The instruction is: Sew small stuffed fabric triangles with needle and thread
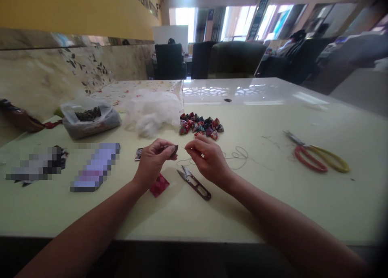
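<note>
My left hand (154,160) pinches a small dark piece of fabric (174,150) between thumb and fingers. Close to its right, my right hand (207,156) has its fingertips pressed together; what they hold is too small to make out. A thin thread (239,157) lies in loops on the table to the right of that hand. Thread snips (195,184) rest below and between the hands. Under my left wrist is a red fabric square (159,185), and a patterned black-and-white piece (138,154) is partly behind my left hand.
Small stuffed fabric pieces (201,125) are heaped beyond my hands on the table (273,213). White fluffy filling (151,116) and a plastic bag (91,122) of dark material stand back left. Large scissors (318,152) lie right. A blurred-out item (96,167) lies left. People sit in the background.
</note>
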Tool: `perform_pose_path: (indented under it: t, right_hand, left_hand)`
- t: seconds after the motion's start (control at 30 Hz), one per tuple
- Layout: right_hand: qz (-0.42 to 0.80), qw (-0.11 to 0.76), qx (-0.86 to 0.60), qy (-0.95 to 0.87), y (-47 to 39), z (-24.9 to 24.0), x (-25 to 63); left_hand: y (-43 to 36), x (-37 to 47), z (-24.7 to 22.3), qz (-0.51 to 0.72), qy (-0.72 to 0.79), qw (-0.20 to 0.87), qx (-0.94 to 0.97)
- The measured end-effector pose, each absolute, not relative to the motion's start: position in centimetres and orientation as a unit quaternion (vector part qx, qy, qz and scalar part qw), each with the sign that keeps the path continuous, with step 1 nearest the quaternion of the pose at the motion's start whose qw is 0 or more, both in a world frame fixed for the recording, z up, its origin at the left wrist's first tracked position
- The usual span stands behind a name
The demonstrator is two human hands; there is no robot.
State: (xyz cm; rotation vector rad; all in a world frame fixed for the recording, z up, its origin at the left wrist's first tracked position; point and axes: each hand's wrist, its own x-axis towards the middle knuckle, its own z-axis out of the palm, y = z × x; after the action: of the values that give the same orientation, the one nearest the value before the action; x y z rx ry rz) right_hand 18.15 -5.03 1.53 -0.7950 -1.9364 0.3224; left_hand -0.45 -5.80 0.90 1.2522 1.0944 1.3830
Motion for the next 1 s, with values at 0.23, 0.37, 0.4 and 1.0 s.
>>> perform_pose_path:
  t: [0.23,0.37,0.4,1.0]
  right_hand:
    - [0.143,0.475,-0.335,-0.801,-5.12,1.59,18.16]
    - [0.143,0.47,-0.336,-0.804,-5.11,1.62,18.19]
    - [0.144,0.469,-0.336,-0.804,-5.11,1.63,18.2]
    - [0.135,0.471,-0.318,-0.812,-5.08,1.41,17.99]
  left_hand:
    - [-5.84,-0.52,0.85,0.56,0.447,0.455,0.529]
    - [-5.96,-0.36,1.0,0.563,0.445,0.436,0.543]
    - [-6.0,-0.31,1.06,0.564,0.444,0.431,0.548]
    - [-6.17,-0.36,0.95,0.551,0.414,0.295,0.661]
